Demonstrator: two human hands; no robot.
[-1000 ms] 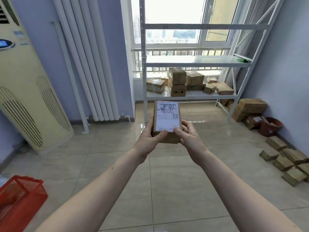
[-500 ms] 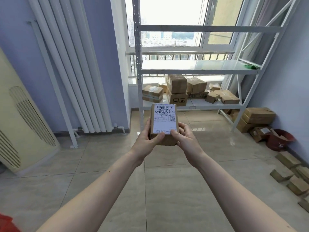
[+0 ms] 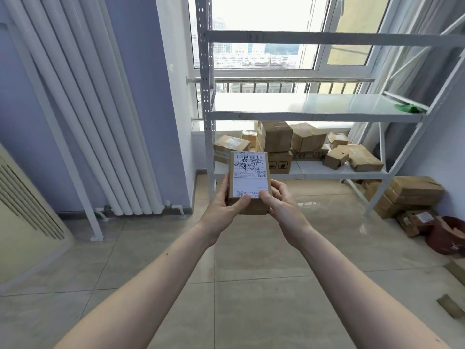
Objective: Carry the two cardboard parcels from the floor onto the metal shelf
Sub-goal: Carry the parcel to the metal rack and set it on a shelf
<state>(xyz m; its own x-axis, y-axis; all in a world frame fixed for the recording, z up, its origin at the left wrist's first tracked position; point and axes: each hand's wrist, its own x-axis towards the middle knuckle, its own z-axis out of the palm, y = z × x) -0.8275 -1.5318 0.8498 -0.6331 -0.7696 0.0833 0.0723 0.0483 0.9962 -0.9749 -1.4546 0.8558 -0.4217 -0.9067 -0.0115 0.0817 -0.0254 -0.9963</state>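
Tiled floor (image 3: 251, 298), metal shelf (image 3: 314, 114) against bright window (image 3: 264, 21)

Left hand (image 3: 226, 205), right hand (image 3: 279, 205): outstretched, fingers curled.

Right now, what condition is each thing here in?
Parcel: held upright off the floor, label facing the camera.
Left hand: gripping the parcel's left side.
Right hand: gripping its right side.
Middle shelf: nearly bare.
Lower shelf: stacked with boxes.
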